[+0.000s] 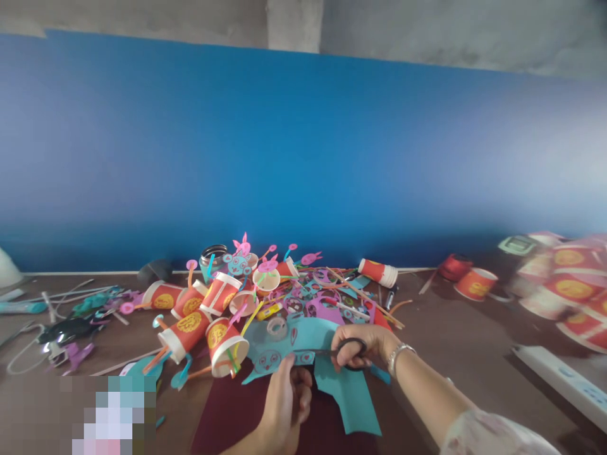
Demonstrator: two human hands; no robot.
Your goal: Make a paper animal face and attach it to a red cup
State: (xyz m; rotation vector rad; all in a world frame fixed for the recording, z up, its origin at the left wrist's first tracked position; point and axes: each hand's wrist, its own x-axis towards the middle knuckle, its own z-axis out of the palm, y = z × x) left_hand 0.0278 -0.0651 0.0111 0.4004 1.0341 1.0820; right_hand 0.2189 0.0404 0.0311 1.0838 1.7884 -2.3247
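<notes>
My right hand (365,344) grips black-handled scissors (323,352), fingers in the loops, with the blades pointing left over a sheet of light blue paper (351,401). The blades lie across the sheet beside a small drawn shape. My left hand (287,395) pinches the sheet's near edge, thumb on top. A cat-like face (269,361) is drawn on the paper left of my thumb. One strip of the sheet hangs down to the right, below the scissors. Under it lies a dark red sheet (232,411). A roll of tape (277,327) rests at the paper's far side.
Red and white paper cups (190,332) with straw limbs crowd the left, close to the blue paper. Pink and blue paper scraps (327,303) pile behind it. Stacked cups (573,284) and a white power strip (562,382) are at right. A blue wall (303,151) backs the table.
</notes>
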